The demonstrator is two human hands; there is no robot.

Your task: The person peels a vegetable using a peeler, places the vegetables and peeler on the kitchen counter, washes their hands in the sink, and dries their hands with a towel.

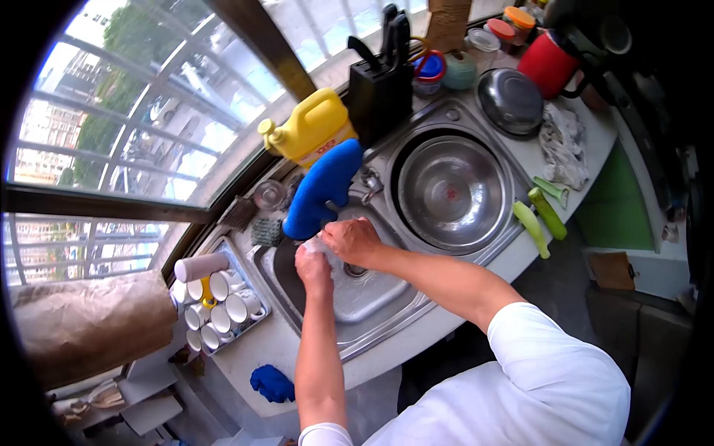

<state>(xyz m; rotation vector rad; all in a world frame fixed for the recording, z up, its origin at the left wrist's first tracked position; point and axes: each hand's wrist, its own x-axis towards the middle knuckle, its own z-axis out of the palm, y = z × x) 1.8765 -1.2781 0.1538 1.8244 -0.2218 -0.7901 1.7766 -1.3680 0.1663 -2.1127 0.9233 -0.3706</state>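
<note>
Over the left sink basin [372,308], my left hand [314,267] and my right hand [351,241] are close together with curled fingers. A small whitish thing [315,244] shows between them, too blurred to name. Just beyond my fingers rises a blue curved flat piece [320,189] with a notched edge; I cannot tell whether my hands hold it or it stands behind them. The metal tap [370,178] is partly hidden beside it. Below my right hand lies the drain [355,270]. The bottom of the basin looks wet.
A steel bowl [450,193] fills the right basin. Behind stand a yellow jug [316,126] and a black knife block [378,97]. Green gourd-like vegetables [532,229] lie right. White mugs [219,316] fill a rack at left, near a blue cloth [272,383] and scrubber [265,232].
</note>
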